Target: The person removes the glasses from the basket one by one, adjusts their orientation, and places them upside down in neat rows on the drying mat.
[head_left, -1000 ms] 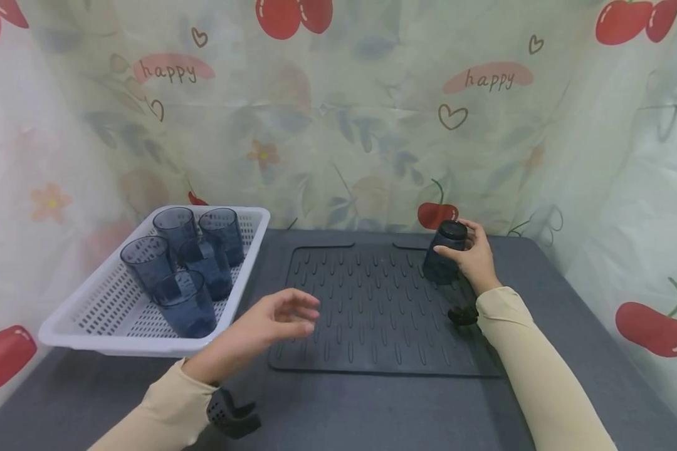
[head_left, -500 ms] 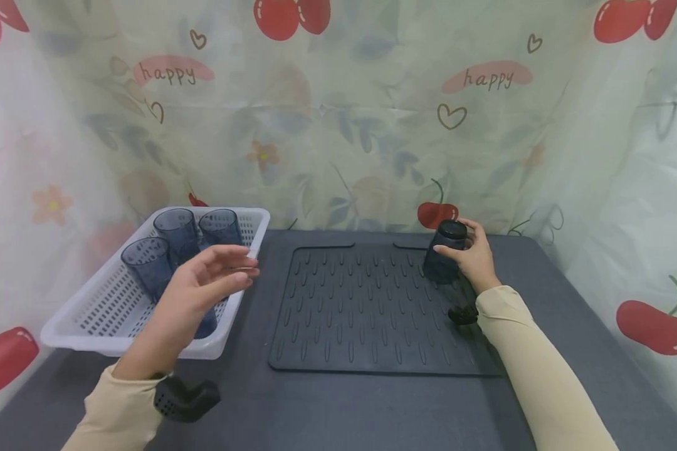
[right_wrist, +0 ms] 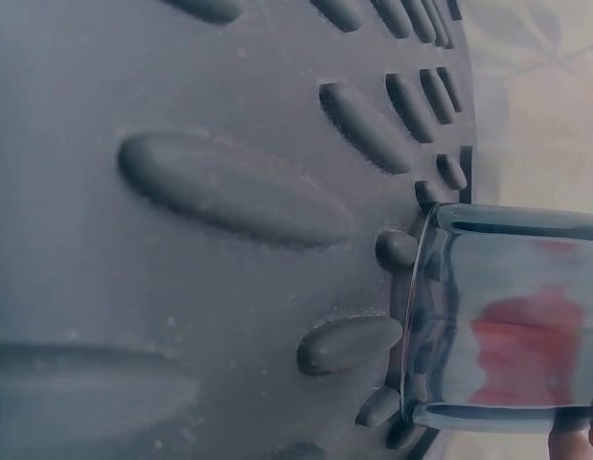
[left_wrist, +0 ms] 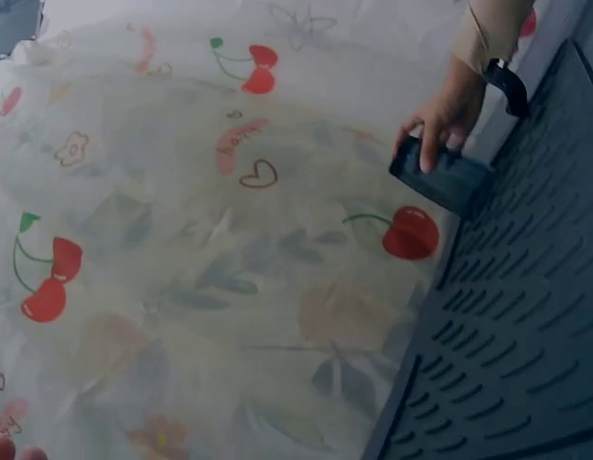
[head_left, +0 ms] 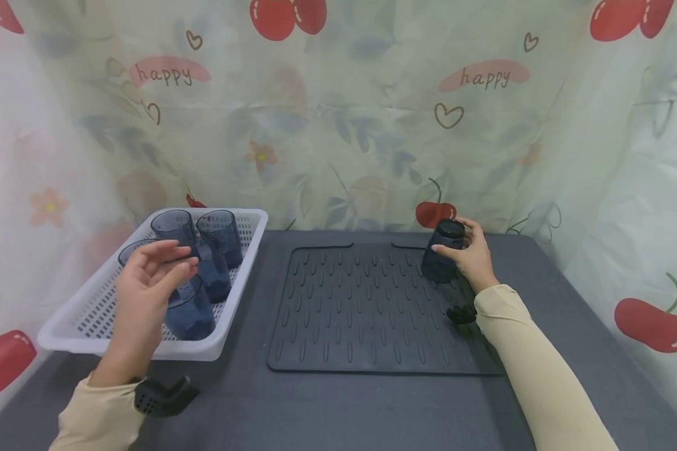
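Note:
At the back right of the black ridged drying mat [head_left: 350,313], my right hand [head_left: 474,257] holds a dark blue glass [head_left: 441,260] upside down, thumb on the near side and fingers behind. In the right wrist view the rim of this glass [right_wrist: 507,316] meets the mat's ridges. My left hand [head_left: 146,282] hovers over the white basket [head_left: 84,335], fingers loosely bent and holding nothing. Several blue glasses stand mouth up in it; the front glass [head_left: 190,313] and the left one are partly hidden behind the hand. Only fingertips [left_wrist: 3,443] of the left hand show in the left wrist view.
A dark grey table [head_left: 338,413] carries the basket on the left and the mat in the middle. Printed plastic curtain [head_left: 327,125] hangs close behind the table and along both sides. Black wrist cameras are strapped under both wrists.
My left hand has moved left from beside the mat's left edge to above the basket, covering some glasses. The right hand and its glass have stayed in place.

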### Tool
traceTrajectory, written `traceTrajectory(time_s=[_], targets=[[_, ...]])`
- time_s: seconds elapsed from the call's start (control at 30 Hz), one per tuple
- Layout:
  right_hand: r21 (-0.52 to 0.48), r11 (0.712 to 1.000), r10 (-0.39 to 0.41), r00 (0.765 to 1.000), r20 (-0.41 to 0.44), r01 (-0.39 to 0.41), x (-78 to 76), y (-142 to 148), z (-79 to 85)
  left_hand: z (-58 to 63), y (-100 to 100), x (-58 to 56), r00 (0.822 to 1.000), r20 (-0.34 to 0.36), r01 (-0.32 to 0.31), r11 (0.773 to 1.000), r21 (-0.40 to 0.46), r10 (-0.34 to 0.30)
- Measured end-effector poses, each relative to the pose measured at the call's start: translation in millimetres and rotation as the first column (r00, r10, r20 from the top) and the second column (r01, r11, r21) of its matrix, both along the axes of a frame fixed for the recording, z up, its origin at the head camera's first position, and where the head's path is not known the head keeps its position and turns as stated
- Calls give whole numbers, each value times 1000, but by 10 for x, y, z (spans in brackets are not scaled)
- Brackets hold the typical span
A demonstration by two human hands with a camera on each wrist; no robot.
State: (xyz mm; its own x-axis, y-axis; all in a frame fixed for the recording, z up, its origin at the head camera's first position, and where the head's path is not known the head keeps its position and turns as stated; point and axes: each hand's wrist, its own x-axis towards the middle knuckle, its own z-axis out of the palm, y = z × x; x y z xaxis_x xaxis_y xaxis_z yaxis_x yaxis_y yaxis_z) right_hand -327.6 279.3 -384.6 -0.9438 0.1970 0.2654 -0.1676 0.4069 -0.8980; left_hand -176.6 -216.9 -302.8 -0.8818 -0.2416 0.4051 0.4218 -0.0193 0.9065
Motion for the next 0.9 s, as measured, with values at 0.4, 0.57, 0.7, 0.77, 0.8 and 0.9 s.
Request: traceTrajectory(time_s=[0.4, 0.57, 0.7, 0.77, 0.8, 0.9], targets=[[5, 1000, 12, 1000, 4, -12, -7, 6, -8, -261, -275, -130, 965, -58, -254, 967, 12, 254], [3, 1000, 14, 1000, 3, -14, 0, 13, -7, -313, -374, -142, 938, 24, -338, 928, -160, 346], [13, 1000, 10, 1000, -1, -10, 8, 16, -6, -337, -419, -146, 914, 92, -353, 887, -298, 394], [14, 1000, 9, 1000, -2, -9, 9, 16, -7, -335, -423, -155, 914, 108, -345, 888, -305, 392], [14, 1000, 9, 1000, -2, -9, 9, 17, -7, -333, -427, -160, 914, 114, -340, 888, -311, 390], [10, 1000, 10, 1000, -1, -10, 4, 17, -10, -333, -441, -179, 913, 140, -324, 891, -319, 382]])
